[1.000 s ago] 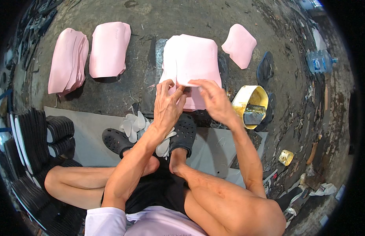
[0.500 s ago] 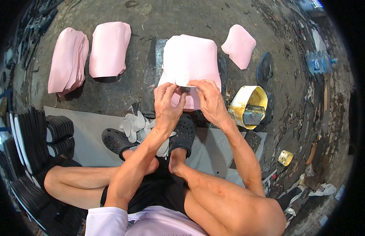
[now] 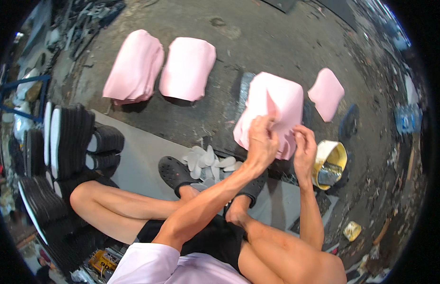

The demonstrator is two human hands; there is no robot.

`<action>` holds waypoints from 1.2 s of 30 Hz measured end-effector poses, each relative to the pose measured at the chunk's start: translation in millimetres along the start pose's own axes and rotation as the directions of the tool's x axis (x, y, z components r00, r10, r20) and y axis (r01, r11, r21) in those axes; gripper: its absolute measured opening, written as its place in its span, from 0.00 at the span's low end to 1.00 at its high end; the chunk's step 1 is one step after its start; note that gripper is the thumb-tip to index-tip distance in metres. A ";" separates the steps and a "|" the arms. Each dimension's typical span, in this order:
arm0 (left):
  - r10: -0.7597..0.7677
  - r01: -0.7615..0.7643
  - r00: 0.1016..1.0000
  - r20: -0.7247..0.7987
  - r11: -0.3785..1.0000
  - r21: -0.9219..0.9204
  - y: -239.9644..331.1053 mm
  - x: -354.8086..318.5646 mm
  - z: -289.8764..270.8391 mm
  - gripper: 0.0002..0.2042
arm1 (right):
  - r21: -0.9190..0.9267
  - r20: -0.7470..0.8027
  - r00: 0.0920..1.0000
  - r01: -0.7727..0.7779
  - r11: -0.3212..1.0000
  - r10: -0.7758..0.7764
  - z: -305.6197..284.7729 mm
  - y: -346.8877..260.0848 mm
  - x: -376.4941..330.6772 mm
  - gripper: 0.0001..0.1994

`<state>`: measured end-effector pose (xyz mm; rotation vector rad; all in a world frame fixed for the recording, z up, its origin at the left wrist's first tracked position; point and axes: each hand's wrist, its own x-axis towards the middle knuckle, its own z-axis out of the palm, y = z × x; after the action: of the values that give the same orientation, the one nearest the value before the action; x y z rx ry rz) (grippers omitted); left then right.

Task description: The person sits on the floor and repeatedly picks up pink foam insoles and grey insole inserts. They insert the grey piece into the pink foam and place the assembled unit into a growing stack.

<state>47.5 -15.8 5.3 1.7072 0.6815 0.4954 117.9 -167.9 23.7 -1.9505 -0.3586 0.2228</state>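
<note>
A stack of pink sheets point(image 3: 284, 92) with rounded corners lies on the ground in front of me. Over its near part is my left hand point(image 3: 262, 146), fingers bent and closed on the top pink sheet, which is creased and lifted into a fold beside the fingertips. My right hand point(image 3: 304, 154) is at the stack's right edge, thumb and fingers drawn together in a pinch; whatever lies between them is too small or blurred to make out. Small pale grey teardrop-shaped pieces point(image 3: 209, 163) are heaped between my dark clogs point(image 3: 175, 174).
Two more pink stacks point(image 3: 134, 66) point(image 3: 188, 68) stand far left. A single pink piece point(image 3: 327, 94) lies to the right, above a yellowish container point(image 3: 332, 150) with a dark can inside. Black soles point(image 3: 71, 142) are piled at left. A water bottle pack point(image 3: 407, 118) stands far right.
The view has swung left, shifting everything rightward. My hands, close together at the stack's near edge before, are now farther apart, the left on the sheet and the right at its side.
</note>
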 end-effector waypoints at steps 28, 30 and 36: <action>0.108 0.121 0.856 -0.505 0.909 0.399 -121.7 90.5 -203.4 0.19 | -0.482 0.639 0.754 0.546 0.685 -0.151 -23.2 -13.2 6.1 0.41; 0.008 0.126 0.957 -0.291 0.890 0.437 -102.9 38.6 -188.2 0.14 | -0.506 0.665 0.728 0.603 0.616 -0.167 -24.9 -13.8 11.2 0.42; -0.085 0.035 0.995 0.060 0.818 0.574 -60.8 -71.5 -154.2 0.16 | -0.453 0.709 0.670 0.673 0.585 -0.221 -26.8 -13.1 25.6 0.43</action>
<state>-116.3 57.3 -15.2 2.2497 0.8805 0.1702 148.4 -177.3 46.5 -2.3764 -1.5885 0.3751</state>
